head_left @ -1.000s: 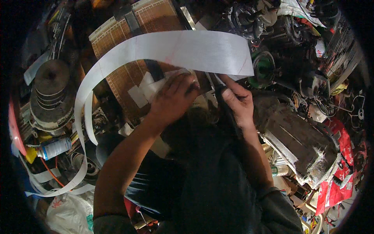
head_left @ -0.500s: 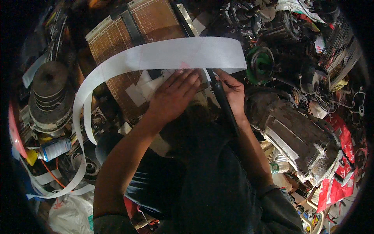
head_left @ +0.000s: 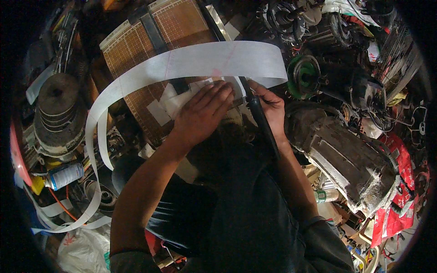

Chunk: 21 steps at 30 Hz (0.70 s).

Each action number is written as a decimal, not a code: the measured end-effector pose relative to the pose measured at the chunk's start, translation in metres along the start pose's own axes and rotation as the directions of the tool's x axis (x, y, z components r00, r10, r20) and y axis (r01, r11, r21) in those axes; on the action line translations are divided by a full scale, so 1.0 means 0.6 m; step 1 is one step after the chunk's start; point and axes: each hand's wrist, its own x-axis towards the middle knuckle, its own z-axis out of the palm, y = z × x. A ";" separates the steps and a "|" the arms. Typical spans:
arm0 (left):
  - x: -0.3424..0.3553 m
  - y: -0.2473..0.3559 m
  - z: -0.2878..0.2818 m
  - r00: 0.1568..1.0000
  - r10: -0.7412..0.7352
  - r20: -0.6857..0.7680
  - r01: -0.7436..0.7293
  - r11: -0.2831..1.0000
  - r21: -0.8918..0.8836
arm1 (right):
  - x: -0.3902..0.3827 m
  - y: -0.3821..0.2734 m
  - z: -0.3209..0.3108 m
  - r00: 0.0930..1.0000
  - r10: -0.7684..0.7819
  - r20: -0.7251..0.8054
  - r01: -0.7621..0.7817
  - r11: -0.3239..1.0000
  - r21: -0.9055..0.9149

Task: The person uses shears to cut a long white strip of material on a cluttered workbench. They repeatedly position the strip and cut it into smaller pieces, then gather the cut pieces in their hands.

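A long white strip (head_left: 182, 61) with faint reddish lines across it arches over the board of a guillotine paper cutter (head_left: 182, 22). At its right end the strip bends back under itself toward the blade. My left hand (head_left: 202, 109) lies flat on the board with fingers stretched, pressing near small white cut pieces (head_left: 159, 111). Just right of the cutter's black handle (head_left: 260, 113), my right hand (head_left: 272, 107) is closed, thumb and finger pinching the strip beside the blade. The handle is lowered along the board's right side.
On the left stand a dark stepped metal part (head_left: 59, 107) and a spray can (head_left: 66, 175). A grimy metal housing (head_left: 348, 157), a green-faced machine (head_left: 304, 76) and a red bag (head_left: 387, 218) crowd the right. The strip's tail (head_left: 93, 202) trails at lower left.
The strip's arch has shifted slightly up, and its right end a little left. My left hand has slid back slightly, showing more of the small white pieces.
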 end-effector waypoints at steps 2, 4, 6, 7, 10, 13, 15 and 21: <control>-0.001 0.000 0.000 1.000 0.001 -0.006 -0.001 1.000 0.013 | -0.001 0.000 0.000 1.000 -0.009 -0.005 0.009 1.000 0.010; -0.003 -0.002 0.001 1.000 0.005 -0.021 -0.004 1.000 0.023 | -0.013 -0.010 -0.026 0.994 0.080 0.069 -0.092 0.975 0.202; -0.006 -0.002 0.003 1.000 0.001 -0.019 0.000 0.999 0.035 | -0.026 -0.012 -0.037 0.988 0.074 0.135 -0.100 0.974 0.201; -0.007 0.000 0.005 1.000 -0.003 -0.010 0.004 0.999 0.038 | -0.033 -0.009 -0.041 0.987 0.031 0.160 -0.049 0.993 0.109; -0.003 0.002 0.003 1.000 -0.009 -0.010 0.010 0.999 0.031 | -0.030 -0.033 -0.023 0.985 0.091 0.144 -0.094 0.995 0.017; 0.001 0.001 0.003 0.999 -0.002 -0.035 0.002 1.000 0.017 | -0.012 -0.014 -0.027 0.980 0.109 0.168 -0.110 0.994 -0.002; 0.001 0.001 0.004 0.999 0.004 -0.034 -0.004 1.000 0.019 | -0.008 -0.015 -0.026 0.977 0.086 0.196 -0.090 0.996 0.013; -0.003 -0.004 0.003 1.000 0.012 0.024 -0.012 1.000 0.009 | -0.010 -0.030 -0.015 0.966 0.139 0.220 -0.152 0.987 0.044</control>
